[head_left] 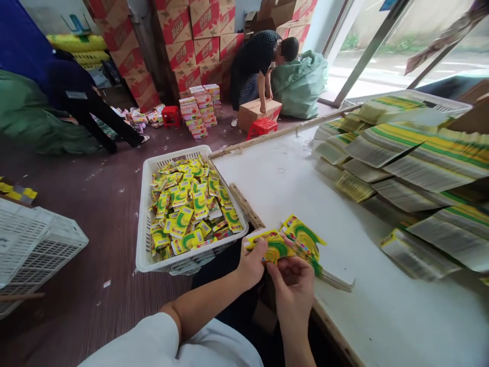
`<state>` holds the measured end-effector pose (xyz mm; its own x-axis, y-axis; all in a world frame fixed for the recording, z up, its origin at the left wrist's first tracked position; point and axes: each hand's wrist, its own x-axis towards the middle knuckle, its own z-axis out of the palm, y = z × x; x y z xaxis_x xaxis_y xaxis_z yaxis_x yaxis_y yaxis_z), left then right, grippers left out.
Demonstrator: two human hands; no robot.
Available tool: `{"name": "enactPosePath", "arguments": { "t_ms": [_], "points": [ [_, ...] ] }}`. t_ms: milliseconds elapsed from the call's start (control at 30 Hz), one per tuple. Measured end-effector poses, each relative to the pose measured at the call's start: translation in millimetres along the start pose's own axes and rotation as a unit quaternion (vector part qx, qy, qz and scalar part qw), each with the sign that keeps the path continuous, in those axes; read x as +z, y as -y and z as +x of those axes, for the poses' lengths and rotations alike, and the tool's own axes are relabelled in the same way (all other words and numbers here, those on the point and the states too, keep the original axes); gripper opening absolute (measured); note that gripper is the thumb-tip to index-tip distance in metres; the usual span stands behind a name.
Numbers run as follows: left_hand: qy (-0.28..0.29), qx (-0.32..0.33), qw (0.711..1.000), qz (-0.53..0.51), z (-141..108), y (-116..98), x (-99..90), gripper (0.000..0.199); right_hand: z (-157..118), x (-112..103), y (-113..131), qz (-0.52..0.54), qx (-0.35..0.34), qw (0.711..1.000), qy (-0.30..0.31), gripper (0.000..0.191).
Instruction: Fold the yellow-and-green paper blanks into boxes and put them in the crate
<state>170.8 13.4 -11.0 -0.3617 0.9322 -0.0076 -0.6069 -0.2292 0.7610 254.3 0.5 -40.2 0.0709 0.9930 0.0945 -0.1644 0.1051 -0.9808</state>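
Note:
A yellow and green packet (275,246) is held up between both hands above the table's near edge. My left hand (252,262) grips its left end, thumb on top. The fingers of my right hand (293,280) are pinched at its lower edge. Just behind lies a small stack of flat yellow and green cartons (303,234) on the white table (267,168), partly hidden by the packet and my right hand. To the left, a white plastic basket (142,224) is filled with similar yellow packets (183,219).
Piled flat cartons (416,168) cover the table's right side. A person (254,63) bends over a brown box (248,113) beside a red stool (263,126); another person (80,97) stoops at the left. White crates (34,244) stand at lower left.

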Motion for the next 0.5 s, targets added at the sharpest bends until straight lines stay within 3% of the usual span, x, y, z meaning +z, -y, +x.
{"name": "enactPosePath", "arguments": {
  "t_ms": [233, 400, 500],
  "points": [
    [0.084, 0.096, 0.981, 0.149, -13.0, -3.9, -10.9, 0.078, 2.8, -6.0, 0.3, 0.030, 0.056, 0.997, 0.048, 0.040],
    [0.143, 0.239, 0.939, 0.201, -12.5, 6.2, -18.1, 0.061, 1.9, -10.0, 7.3, 0.047, 0.045, 0.997, 0.028, 0.041],
    [0.157, 0.274, 0.922, 0.224, -9.8, 9.4, -24.5, 0.057, 0.1, -10.5, 12.1, 0.059, 0.055, 0.996, 0.038, 0.044]
  ]
}}
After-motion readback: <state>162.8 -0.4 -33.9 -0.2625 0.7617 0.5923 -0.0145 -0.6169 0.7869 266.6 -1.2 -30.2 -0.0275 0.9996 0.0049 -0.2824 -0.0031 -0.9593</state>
